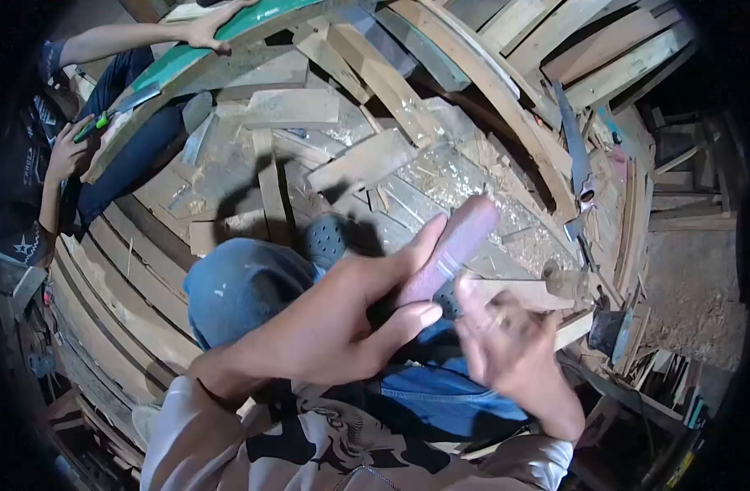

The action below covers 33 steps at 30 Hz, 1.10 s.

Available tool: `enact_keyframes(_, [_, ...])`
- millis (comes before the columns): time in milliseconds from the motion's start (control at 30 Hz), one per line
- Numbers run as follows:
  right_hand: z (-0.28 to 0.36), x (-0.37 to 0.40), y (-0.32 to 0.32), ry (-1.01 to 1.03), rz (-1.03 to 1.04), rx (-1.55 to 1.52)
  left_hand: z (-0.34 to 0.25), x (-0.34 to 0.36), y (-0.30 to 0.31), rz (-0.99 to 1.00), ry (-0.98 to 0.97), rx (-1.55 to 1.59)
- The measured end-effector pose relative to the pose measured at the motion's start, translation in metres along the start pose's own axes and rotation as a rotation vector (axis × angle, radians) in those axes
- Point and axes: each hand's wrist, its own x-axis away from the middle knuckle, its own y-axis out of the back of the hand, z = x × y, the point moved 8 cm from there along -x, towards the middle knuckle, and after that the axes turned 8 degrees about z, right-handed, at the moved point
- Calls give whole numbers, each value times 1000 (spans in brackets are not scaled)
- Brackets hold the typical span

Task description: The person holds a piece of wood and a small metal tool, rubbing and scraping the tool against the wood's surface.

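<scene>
My left hand [350, 319] is wrapped around a pinkish-purple oblong bar [457, 245] with rounded ends and a few pale marks across it. The bar points up and to the right above my lap, its lower end hidden by my fingers. Close by on the right is my right hand [510, 335], its fingers curled and smeared by motion. Whether it holds anything, I cannot make out. Behind its fingers a pale wood piece [526, 293] shows. Under my hands are my blue jeans [448, 393] and a dark perforated clog [330, 237].
At upper left, a co-worker's hand [207, 31] rests on a green-faced board [264, 12], while the other grips a green-handled tool [96, 127]. A handsaw [573, 143] lies at right. Wood offcuts [362, 168] and shavings cover the floor; long planks [137, 286] lie at left.
</scene>
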Motion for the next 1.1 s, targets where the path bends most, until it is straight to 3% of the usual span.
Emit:
enact_keyframes(67, [14, -2, 4, 159, -98, 59, 6, 0, -1, -20, 58, 46])
enact_keyframes(167, [-27, -4, 1, -120, -118, 31, 13, 6, -6, -18, 112, 83])
enact_keyframes(200, [-10, 0, -6, 10, -29, 55, 8, 5, -3, -6, 76, 32])
enact_keyframes(233, [11, 0, 1, 109, -92, 47, 4, 3, 0, 7, 42, -19])
enact_keyframes(300, [9, -2, 4, 156, -85, 45, 8, 2, -3, 20, 51, 36])
enact_keyframes(367, [-26, -13, 7, -117, -64, -17, 12, 0, -2, -47, 174, 99])
enact_keyframes(400, [-19, -11, 9, -81, -66, -12, 13, 3, -5, -7, 335, 223])
enact_keyframes(433, [-5, -5, 2, 0, -74, -63, 15, 4, -3, -14, 323, 206])
enact_keyframes(500, [16, -3, 8, 104, -55, 11, 7, 4, -5, 29, 76, 86])
enact_keyframes(633, [-23, -5, 0, -139, 12, -54, 13, 0, -6, -20, 124, 135])
enact_keyframes(667, [-5, -4, 1, -22, -6, -33, 12, 2, -6, 58, 149, 93])
enact_keyframes(700, [13, 0, 2, 93, -15, -14, 3, -1, -5, 40, -35, 30])
enact_keyframes(733, [13, -2, 5, 90, -56, -36, 6, -1, -5, 2, -34, 41])
enact_keyframes(767, [-2, -2, -1, 84, -60, 99, 8, -2, -6, -31, -30, 55])
enact_keyframes(833, [-32, -11, 6, -144, -31, 15, 10, 1, -10, -3, 63, 109])
enact_keyframes(867, [-20, 3, -1, -65, -26, 132, 12, 0, -7, 18, 136, 132])
enact_keyframes(900, [6, -3, 6, 92, -100, 90, 5, 0, -4, 11, -3, 36])
enact_keyframes(967, [10, 0, 6, 121, -87, 13, 11, 1, -6, 62, 72, 44])
enact_keyframes(1033, [-35, -3, 1, -151, -58, -59, 14, -1, -4, -2, 210, 140])
enact_keyframes(1067, [-34, -5, 4, -184, -35, -6, 15, 1, -7, -5, 326, 266])
enact_keyframes(1100, [-18, 4, -1, -62, -19, 31, 18, 1, -5, -7, 314, 256])
